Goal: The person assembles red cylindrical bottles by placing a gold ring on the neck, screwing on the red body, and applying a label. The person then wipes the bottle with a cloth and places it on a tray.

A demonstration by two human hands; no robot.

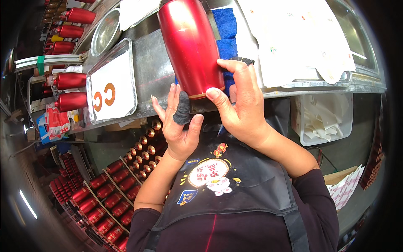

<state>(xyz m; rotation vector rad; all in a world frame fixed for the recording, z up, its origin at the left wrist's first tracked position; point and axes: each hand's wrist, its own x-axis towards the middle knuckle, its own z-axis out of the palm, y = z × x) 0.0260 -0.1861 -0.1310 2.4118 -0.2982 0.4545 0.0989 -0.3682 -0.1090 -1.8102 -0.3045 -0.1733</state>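
A glossy red metallic bottle (pixel 191 46) lies lengthwise over the bench, its gold-rimmed base end toward me. My right hand (pixel 245 98) is at that end's right side. Its forefinger touches the bottle's wall and its thumb rests by the rim, with finger and thumb apart. Just left of the base is my left hand (pixel 178 128), fingers spread and holding nothing. A dark cloth finger cover (pixel 182 109) wraps one of its fingers; another dark cover (pixel 244 61) shows on my right hand. Blue cloth (pixel 226 31) lies behind and under the bottle, whose far end is cut off.
On the left, a metal tray (pixel 132 77) holds a white sheet with two brown-gold C-shaped pieces, beside a round metal bowl (pixel 105 31). White printed sheets (pixel 298 38) cover the bench's right. Below stand a plastic bin (pixel 325 119) of paper and racks of red bottles (pixel 105 201).
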